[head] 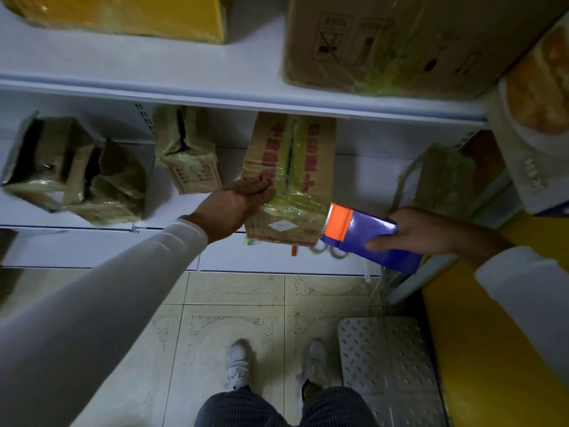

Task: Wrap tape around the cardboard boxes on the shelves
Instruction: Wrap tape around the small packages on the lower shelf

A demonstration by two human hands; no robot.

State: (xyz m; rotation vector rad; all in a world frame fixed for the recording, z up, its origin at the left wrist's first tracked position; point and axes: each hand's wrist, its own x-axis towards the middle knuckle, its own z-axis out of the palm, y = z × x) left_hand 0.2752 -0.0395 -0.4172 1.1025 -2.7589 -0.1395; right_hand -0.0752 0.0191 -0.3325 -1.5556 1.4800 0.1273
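A cardboard box with red print (311, 155) lies on the lower white shelf (191, 220), wrapped in shiny yellowish tape. My left hand (243, 201) presses flat against the box's left side, fingers straight. My right hand (412, 231) grips a blue tape dispenser (369, 238) with an orange toothed head, whose cutter edge touches the box's lower right corner. Two other taped boxes (187, 152) (77, 167) sit further left on the same shelf.
The upper shelf (154, 69) carries a yellow box (123, 13) and a large taped brown box (385, 44). Another wrapped box (437, 177) sits at the right. Tape rolls (335, 252) lie under the dispenser. A perforated metal panel (388, 355) lies on the tiled floor by my feet.
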